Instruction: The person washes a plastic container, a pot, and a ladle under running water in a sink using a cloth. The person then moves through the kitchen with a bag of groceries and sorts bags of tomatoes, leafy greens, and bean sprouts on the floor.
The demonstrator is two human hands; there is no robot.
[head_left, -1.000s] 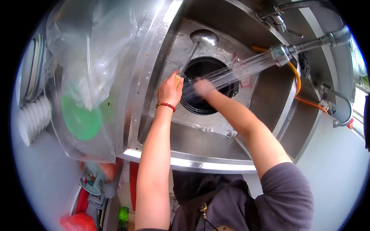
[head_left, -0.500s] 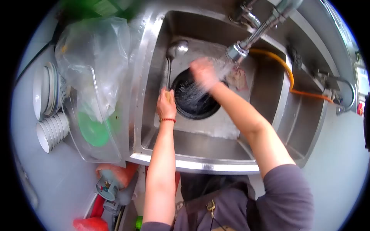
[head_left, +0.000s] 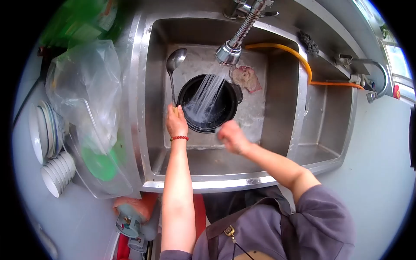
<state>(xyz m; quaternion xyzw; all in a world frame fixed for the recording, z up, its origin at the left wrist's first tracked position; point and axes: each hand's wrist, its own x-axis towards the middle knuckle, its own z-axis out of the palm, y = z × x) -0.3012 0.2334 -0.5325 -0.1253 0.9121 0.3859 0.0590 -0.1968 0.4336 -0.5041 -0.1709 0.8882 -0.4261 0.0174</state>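
Note:
A black pot sits in the steel sink, with water from the faucet's spray head falling into it. My left hand, with a red bead bracelet at the wrist, is closed around the handle end of a metal ladle, at the pot's left side. The ladle's bowl rests on the sink floor, up and left of the pot. My right hand is at the pot's lower right rim, curled and slightly blurred; whatever its fingers may hold is too small to name.
A pinkish cloth-like piece lies right of the pot. A yellow-orange hose crosses the sink divider. Left of the sink are a plastic bag, a clear bin, stacked plates and bowls.
My right hand has moved from over the pot, through the water stream, down to its lower right rim. My left hand still holds the ladle handle. The camera view has shifted.

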